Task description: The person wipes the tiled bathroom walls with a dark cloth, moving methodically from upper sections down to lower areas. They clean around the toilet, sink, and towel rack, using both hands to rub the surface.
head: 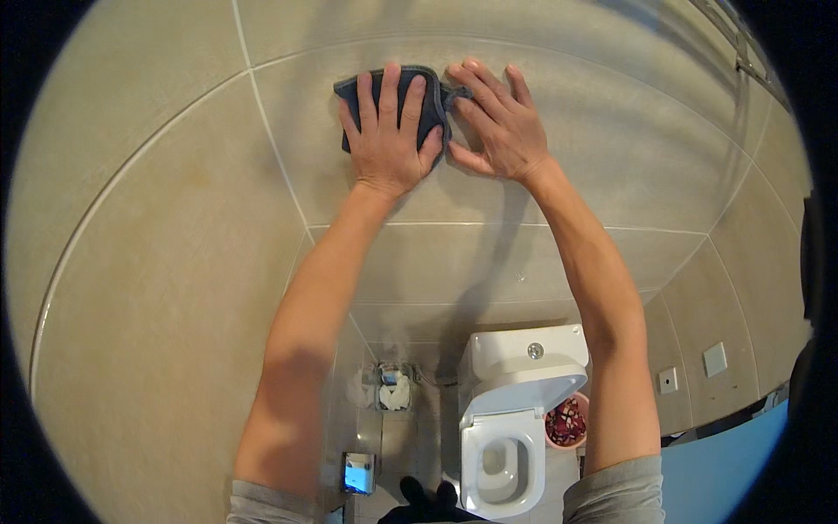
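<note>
My left hand (393,141) lies flat on a dark grey cleaning cloth (353,105), pressing it against the beige tiled wall (609,131). Its fingers are spread over the folded cloth, and the thumb rests near the cloth's right edge. Just to the right, my right hand (507,134) leans on the same wall with its fingers apart. A bunched corner of the cloth reaches between the fingers of that hand, which appear to touch it without closing on it.
Below stands a white toilet (530,347) with its lid raised. Beside it is a pink basin (566,422) with patterned red fabric. A bin (394,386) holding white paper sits in the corner. A metal rack (743,49) is mounted at upper right, and a blue surface (727,465) lies at lower right.
</note>
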The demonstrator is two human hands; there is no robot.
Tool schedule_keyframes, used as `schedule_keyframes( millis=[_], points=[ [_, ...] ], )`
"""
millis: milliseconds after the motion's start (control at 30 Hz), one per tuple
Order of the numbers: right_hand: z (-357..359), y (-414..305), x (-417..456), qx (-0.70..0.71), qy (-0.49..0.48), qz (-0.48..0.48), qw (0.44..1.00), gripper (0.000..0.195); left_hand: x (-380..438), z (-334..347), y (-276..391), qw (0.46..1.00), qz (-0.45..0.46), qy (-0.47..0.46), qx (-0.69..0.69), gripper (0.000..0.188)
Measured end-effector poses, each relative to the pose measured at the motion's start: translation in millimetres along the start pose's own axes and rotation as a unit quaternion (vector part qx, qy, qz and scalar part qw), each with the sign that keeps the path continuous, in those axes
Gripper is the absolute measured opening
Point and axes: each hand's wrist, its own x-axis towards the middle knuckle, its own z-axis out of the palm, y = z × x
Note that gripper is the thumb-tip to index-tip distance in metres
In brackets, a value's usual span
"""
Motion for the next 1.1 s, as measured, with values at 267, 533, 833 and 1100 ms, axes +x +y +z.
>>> schedule_keyframes(
  millis=[267, 533, 833, 1100],
  points=[
    [-6, 1, 1, 0.053, 0.008, 0.005, 0.999, 0.043, -1, 3, -1, 1.000, 0.009, 0.021, -0.013, 0.079],
    [-23, -48, 9, 0.160, 0.178, -0.023, 0.971, 0.055, -1, 1, -4, 1.000, -0.001, 0.000, 0.004, 0.075],
    [45, -84, 14, 0.274, 0.166, 0.059, 0.945, 0.062, 2, 4, -1, 0.997, 0.004, -0.014, 0.076, 0.056],
    [53, -92, 21, 0.226, 0.188, 0.134, 0.946, 0.072, -4, 5, -5, 0.995, -0.015, -0.006, 0.095, 0.054]
  ],
)
